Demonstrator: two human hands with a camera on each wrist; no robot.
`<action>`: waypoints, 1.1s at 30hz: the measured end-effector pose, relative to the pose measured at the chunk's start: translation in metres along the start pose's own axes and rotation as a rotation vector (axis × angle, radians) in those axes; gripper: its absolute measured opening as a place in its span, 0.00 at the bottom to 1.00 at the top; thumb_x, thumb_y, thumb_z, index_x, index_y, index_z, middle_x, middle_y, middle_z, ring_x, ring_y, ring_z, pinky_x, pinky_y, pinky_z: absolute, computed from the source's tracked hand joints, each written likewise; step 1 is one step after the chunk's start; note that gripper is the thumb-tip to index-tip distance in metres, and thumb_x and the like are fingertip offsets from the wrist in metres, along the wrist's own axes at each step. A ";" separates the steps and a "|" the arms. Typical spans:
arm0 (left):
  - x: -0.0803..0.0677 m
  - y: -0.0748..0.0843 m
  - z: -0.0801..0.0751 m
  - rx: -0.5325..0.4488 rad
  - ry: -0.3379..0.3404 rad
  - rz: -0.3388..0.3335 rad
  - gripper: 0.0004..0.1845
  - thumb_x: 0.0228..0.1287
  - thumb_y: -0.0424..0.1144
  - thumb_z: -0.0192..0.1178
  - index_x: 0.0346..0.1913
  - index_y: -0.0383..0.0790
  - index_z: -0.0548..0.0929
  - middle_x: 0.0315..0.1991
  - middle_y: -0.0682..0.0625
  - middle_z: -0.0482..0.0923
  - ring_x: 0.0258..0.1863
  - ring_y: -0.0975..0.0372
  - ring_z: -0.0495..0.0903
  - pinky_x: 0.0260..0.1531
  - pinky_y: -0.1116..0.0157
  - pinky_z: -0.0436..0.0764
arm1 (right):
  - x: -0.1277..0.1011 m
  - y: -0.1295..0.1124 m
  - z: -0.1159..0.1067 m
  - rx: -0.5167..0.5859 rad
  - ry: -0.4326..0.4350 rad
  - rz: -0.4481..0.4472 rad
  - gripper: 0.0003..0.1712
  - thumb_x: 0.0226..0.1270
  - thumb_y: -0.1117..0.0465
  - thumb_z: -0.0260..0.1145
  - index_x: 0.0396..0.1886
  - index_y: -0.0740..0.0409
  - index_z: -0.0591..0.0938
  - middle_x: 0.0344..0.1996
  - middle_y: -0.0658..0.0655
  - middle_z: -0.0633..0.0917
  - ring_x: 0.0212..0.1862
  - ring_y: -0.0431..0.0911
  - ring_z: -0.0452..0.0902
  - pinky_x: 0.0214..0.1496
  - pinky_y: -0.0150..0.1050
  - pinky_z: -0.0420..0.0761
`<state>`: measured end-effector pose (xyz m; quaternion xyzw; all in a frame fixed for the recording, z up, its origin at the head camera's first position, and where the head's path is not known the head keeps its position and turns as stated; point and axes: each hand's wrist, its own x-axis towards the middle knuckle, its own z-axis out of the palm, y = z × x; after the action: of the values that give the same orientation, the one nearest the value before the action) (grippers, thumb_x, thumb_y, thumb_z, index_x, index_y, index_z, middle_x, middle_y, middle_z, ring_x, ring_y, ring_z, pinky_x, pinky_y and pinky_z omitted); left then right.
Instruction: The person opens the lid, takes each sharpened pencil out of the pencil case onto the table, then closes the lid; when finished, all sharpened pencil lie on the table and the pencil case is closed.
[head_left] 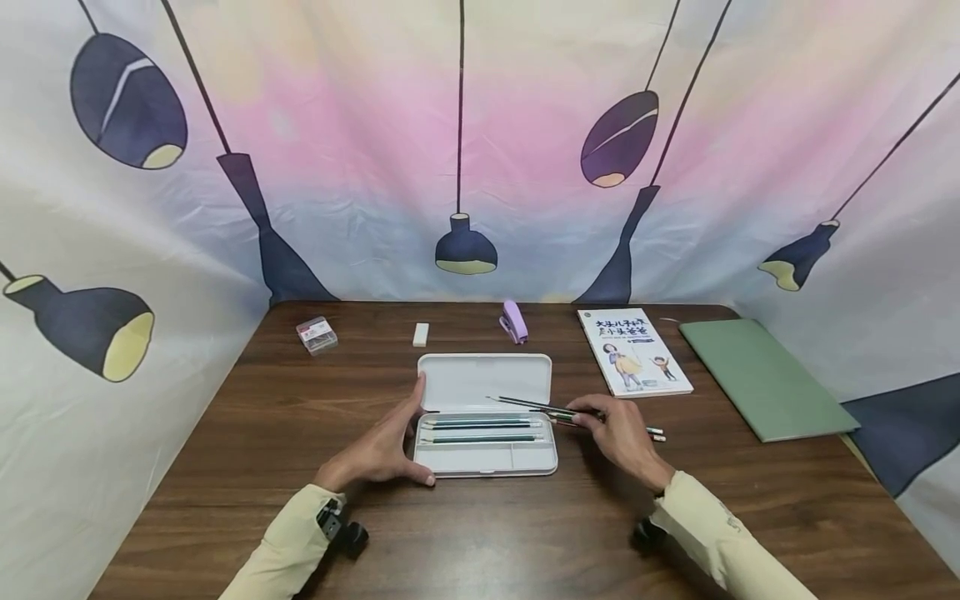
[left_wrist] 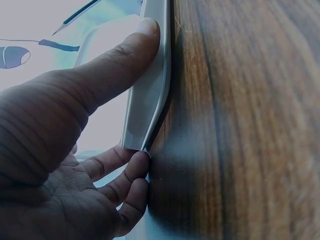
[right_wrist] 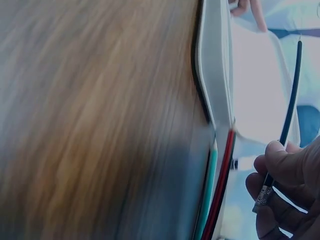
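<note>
A white pencil case point(head_left: 461, 460) lies with its lid point(head_left: 483, 382) folded back, several pencils point(head_left: 480, 424) in its rear compartment. My left hand point(head_left: 382, 446) grips the case's left end. In the left wrist view its thumb point(left_wrist: 120, 65) presses the side wall, the other fingers curled at the corner. Just right of the case, my right hand point(head_left: 618, 433) pinches a dark pencil point(right_wrist: 292, 100) near its metal-banded end, the tip pointing left over the lid. Under that hand are more pencils; the right wrist view shows a green pencil point(right_wrist: 208, 190) and a red-and-black pencil point(right_wrist: 223, 180).
Behind the case are a small clear box point(head_left: 317, 335), a white eraser point(head_left: 421, 334) and a purple stapler point(head_left: 513, 322). A picture book point(head_left: 634, 352) and a green folder point(head_left: 765, 379) lie to the right. A printed cloth point(head_left: 375, 167) hangs behind the wooden table point(head_left: 480, 533).
</note>
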<state>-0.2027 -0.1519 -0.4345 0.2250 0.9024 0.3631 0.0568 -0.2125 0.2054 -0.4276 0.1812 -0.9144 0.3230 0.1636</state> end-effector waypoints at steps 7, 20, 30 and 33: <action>0.000 0.000 0.001 -0.002 0.015 0.016 0.76 0.24 0.53 0.78 0.71 0.47 0.30 0.51 0.44 0.68 0.38 0.59 0.68 0.39 0.61 0.70 | -0.004 0.017 -0.018 -0.070 0.039 0.007 0.07 0.50 0.66 0.70 0.30 0.51 0.86 0.28 0.47 0.84 0.27 0.41 0.70 0.31 0.39 0.69; -0.002 -0.001 0.001 -0.004 0.005 0.016 0.76 0.24 0.52 0.78 0.71 0.47 0.31 0.51 0.43 0.68 0.38 0.57 0.69 0.39 0.60 0.70 | -0.031 0.039 -0.037 -0.224 -0.023 0.098 0.06 0.52 0.67 0.69 0.30 0.53 0.84 0.29 0.50 0.84 0.31 0.47 0.78 0.32 0.47 0.74; -0.001 -0.001 0.002 -0.006 0.001 -0.018 0.76 0.24 0.50 0.79 0.71 0.48 0.31 0.52 0.43 0.68 0.40 0.57 0.70 0.41 0.59 0.70 | -0.040 0.045 -0.041 -0.273 -0.055 0.066 0.07 0.51 0.69 0.69 0.31 0.55 0.84 0.28 0.52 0.84 0.28 0.47 0.78 0.27 0.45 0.75; 0.000 0.000 0.001 0.003 0.000 -0.016 0.76 0.24 0.51 0.79 0.71 0.48 0.31 0.52 0.43 0.67 0.39 0.57 0.69 0.40 0.59 0.70 | -0.042 0.046 -0.043 -0.300 -0.057 0.055 0.07 0.50 0.69 0.69 0.30 0.56 0.84 0.27 0.52 0.84 0.28 0.47 0.79 0.27 0.46 0.75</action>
<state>-0.2024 -0.1517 -0.4350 0.2182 0.9047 0.3612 0.0595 -0.1883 0.2762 -0.4381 0.1388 -0.9612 0.1821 0.1540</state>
